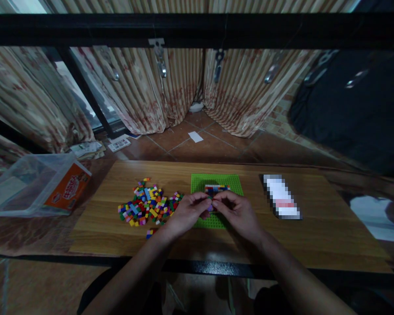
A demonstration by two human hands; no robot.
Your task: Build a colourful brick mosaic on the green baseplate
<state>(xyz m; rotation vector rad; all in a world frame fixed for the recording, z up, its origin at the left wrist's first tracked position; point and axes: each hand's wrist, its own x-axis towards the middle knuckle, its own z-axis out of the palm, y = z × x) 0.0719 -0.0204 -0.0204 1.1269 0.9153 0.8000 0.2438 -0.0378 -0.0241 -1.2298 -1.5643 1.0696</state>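
Bare forearms (141,264) reach up from the bottom edge of the frame over a wood-grain tabletop (318,227), where two hands meet just below center. Thumb and fingers of the left hand (188,212) and right hand (239,213) are drawn nearly together, pinching a small purple piece (210,208) between them; its exact shape is too small and too covered to tell. Beneath the hands lies a green studded baseplate (198,180), bearing a low row of multicolored bricks (217,188) just beyond the fingertips. Loose bricks (147,203) in many colors spread across the tabletop at left of center, with a small cluster (150,233) nearer its front edge. At center right rests a pixelated flat object (281,197). At far left sits a clear plastic bin (22,188) with an orange label; striped curtains (131,87) hang across the upper frame.
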